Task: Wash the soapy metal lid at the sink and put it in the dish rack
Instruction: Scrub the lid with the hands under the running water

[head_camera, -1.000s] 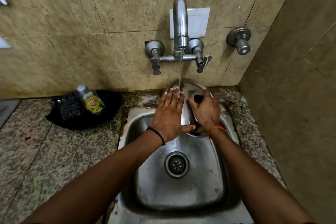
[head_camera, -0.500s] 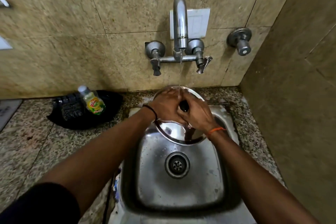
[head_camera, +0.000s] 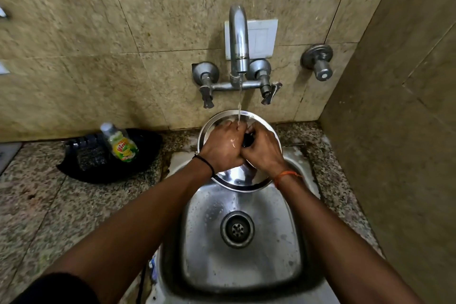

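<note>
Both hands meet on the metal lid [head_camera: 237, 180] held over the sink [head_camera: 283, 242] at twelve o'clock under the tap [head_camera: 238, 42] stream, right hand [head_camera: 261, 150] fingers curled round its black knob [head_camera: 247, 140], left hand [head_camera: 222, 148] fingers curled against it.

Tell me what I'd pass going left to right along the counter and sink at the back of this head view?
Black tray → dish soap bottle → left hand → right hand, both on the metal lid under the tap → wall valve.
</note>
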